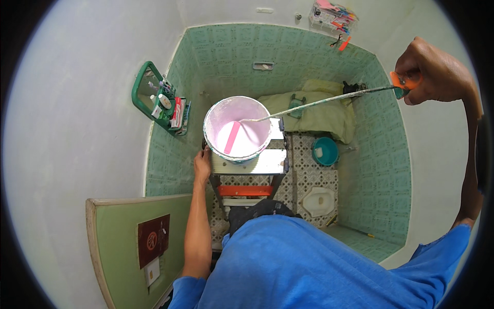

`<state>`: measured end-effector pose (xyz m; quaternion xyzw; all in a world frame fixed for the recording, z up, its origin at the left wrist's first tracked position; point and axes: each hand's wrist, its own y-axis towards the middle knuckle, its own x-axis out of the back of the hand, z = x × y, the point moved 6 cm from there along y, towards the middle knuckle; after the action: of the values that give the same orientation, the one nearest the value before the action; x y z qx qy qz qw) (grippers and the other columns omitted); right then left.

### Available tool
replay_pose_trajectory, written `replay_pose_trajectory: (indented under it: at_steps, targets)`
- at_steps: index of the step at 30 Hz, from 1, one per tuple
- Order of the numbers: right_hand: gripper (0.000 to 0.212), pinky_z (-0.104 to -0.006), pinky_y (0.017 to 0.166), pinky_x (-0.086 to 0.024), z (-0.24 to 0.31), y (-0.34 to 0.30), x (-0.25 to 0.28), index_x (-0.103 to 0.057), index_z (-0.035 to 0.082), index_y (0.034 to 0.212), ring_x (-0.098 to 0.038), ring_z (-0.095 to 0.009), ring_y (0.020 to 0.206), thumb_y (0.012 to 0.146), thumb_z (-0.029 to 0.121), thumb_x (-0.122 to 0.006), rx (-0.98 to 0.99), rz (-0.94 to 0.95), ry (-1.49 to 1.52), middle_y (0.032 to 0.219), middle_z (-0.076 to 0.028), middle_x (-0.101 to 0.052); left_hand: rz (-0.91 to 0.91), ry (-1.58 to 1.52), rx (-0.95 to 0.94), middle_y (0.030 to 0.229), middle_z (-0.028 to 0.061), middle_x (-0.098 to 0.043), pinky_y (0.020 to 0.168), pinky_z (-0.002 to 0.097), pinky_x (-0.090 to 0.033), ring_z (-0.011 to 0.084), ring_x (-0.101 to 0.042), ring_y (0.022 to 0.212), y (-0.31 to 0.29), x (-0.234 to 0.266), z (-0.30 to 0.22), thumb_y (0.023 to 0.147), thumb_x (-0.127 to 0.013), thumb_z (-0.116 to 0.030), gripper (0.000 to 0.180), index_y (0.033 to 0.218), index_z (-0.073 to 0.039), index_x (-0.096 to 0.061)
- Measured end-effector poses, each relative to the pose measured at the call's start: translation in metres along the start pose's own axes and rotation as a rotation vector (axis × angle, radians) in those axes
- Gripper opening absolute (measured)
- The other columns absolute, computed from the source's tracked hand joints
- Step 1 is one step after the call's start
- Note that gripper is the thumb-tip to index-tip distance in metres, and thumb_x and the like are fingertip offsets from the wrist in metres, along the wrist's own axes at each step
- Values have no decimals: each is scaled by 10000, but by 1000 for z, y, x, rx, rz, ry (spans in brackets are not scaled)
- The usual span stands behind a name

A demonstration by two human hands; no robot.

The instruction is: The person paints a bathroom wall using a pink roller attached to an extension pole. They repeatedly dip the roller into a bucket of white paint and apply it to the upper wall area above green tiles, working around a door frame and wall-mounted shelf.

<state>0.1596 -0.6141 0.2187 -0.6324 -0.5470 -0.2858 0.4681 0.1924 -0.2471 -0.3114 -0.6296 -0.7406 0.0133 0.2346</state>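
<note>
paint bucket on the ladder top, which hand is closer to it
Left. The left hand rests against the paint bucket at its lower left rim; the right hand is far off to the upper right, holding the roller handle.

I see a dark red rectangular sign with a lighter round emblem on the green door, near left. Just below it, a small white label. On the left wall, a green shelf holds a red-and-white carton at its near end, plus small white bottles beside it. Far right, high on the wall, a rack with pink and red packets; details too small to tell.
</note>
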Motion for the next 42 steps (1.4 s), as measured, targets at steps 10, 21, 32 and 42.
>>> replay_pose_trajectory:
  at_steps: [10,21,32,42]
  targets:
    - [204,-365,510,-429,-1,-23,-14,-589,-3,652,-502,-258,519,517,77,-719,50,-92,47,554,-94,-489,-13,9,-110,818,185,-615,704,358,-428,230,-518,741,22,-1,26,958,-474,-359,458,984,83,-592]
    - [235,-406,612,-500,-61,-114,-115,-663,39,800,-629,-316,708,594,140,-714,2,-283,360,767,-111,-647,8,-180,-160,795,47,-556,631,296,-393,119,-451,730,18,-7,24,958,-451,-187,275,933,55,-579]
    - [322,-363,630,-513,-56,-153,-230,-690,70,870,-644,-270,717,574,180,-751,-164,-348,635,822,-63,-666,37,-373,-117,761,1,-513,612,266,-354,98,-417,714,28,-8,35,955,-460,-212,279,877,34,-567]
    - [278,-360,646,-503,-44,-156,-289,-659,40,819,-633,-279,725,553,108,-697,-239,-380,713,796,-93,-649,70,-214,-29,861,22,-581,664,260,-400,98,-472,754,13,-5,18,932,-422,-129,246,1008,20,-602]
